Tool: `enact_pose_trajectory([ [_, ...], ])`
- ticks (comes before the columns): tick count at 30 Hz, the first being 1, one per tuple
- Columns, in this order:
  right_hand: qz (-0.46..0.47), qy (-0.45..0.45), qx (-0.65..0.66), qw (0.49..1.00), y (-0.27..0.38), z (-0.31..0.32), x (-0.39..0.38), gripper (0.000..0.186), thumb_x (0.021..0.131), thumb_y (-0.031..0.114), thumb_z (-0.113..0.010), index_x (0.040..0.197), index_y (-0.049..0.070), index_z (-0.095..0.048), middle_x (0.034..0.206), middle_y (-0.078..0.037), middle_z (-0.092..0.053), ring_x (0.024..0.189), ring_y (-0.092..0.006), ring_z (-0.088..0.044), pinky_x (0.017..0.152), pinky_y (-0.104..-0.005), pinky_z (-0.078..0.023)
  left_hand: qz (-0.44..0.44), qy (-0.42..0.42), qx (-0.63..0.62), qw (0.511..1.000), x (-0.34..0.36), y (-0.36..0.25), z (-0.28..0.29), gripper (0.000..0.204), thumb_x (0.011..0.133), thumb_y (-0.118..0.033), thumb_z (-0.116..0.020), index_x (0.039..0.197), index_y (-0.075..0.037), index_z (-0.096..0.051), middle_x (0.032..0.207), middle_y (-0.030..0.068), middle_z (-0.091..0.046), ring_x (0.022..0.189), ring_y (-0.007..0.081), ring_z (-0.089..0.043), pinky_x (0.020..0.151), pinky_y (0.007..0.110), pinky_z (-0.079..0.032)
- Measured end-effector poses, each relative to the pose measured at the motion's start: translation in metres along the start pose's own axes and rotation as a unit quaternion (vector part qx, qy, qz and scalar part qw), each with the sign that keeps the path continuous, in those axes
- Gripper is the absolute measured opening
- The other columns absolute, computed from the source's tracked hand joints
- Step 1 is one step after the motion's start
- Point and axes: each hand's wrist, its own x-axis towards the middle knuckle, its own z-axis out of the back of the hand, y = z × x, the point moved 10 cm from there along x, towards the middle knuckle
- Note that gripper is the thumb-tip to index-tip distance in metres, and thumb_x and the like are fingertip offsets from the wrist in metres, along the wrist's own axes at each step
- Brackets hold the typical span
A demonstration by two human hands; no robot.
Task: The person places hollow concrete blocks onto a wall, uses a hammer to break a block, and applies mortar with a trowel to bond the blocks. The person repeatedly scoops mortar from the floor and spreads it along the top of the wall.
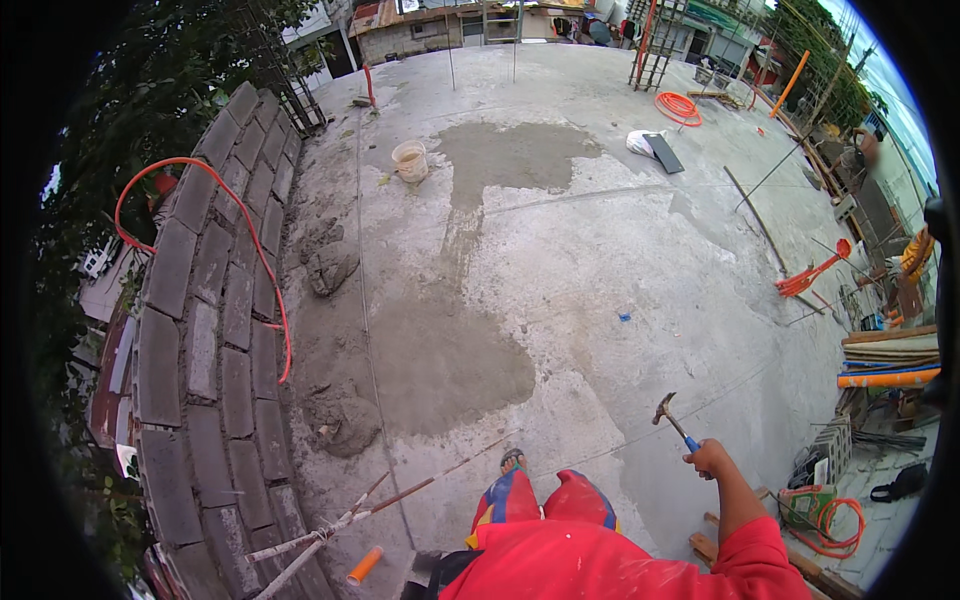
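My right hand (706, 459) is closed around the blue handle of a claw hammer (672, 416), held out to my right above the concrete floor (590, 380) with its metal head up. My left hand is not in view. My red shirt, multicoloured trousers and one sandalled foot show at the bottom. Left of my legs lie metal rods (410, 492) and an orange pipe piece (365, 565).
A block wall (200, 350) with a looped orange hose runs along the left. Mortar piles (340, 420) lie beside it; a bucket (409, 161) stands farther off. Pipes (885, 380), rebar and a green container (805, 505) line the right, where other people (860, 160) appear.
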Motion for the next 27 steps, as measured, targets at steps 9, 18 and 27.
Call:
enact_pose_trajectory([
  [9, -0.130, 0.106, -0.089, 0.982, 0.007, 0.077, 0.198, 0.035, 0.093, 0.027, -0.079, 0.083, -0.001, -0.061, 0.070, -0.010, -0.062, 0.057, -0.0248, -0.062, 0.054, -0.0430, -0.054, 0.041, -0.035, -0.087, 0.995, 0.038, -0.198, 0.010, 0.058, 0.083, -0.030, -0.078, 0.126, 0.006, -0.066, 0.116, 0.0213, -0.074, 0.101, 0.0339, -0.074, 0.087, 0.051, -0.059],
  [18, 0.041, 0.070, -0.279, 0.957, 0.334, 0.267, 0.398, 0.033, 0.088, 0.027, -0.079, 0.077, -0.003, -0.068, 0.071, -0.013, -0.069, 0.060, -0.0248, -0.069, 0.055, -0.0421, -0.057, 0.144, -0.089, -0.180, 0.969, 0.006, -0.354, -0.006, 0.057, 0.083, -0.030, -0.079, 0.126, 0.005, -0.066, 0.115, 0.0206, -0.074, 0.102, 0.0334, -0.074, 0.088, 0.050, -0.059],
  [27, 0.271, 0.072, -0.219, 0.935, 0.750, 0.304, 0.388, 0.038, 0.089, 0.031, -0.080, 0.086, -0.003, -0.065, 0.068, -0.013, -0.068, 0.054, -0.0259, -0.067, 0.049, -0.0431, -0.054, 0.194, -0.103, -0.250, 0.943, 0.069, -0.459, 0.055, 0.056, 0.083, -0.029, -0.079, 0.127, 0.003, -0.066, 0.114, 0.0199, -0.075, 0.103, 0.0330, -0.073, 0.089, 0.049, -0.059],
])
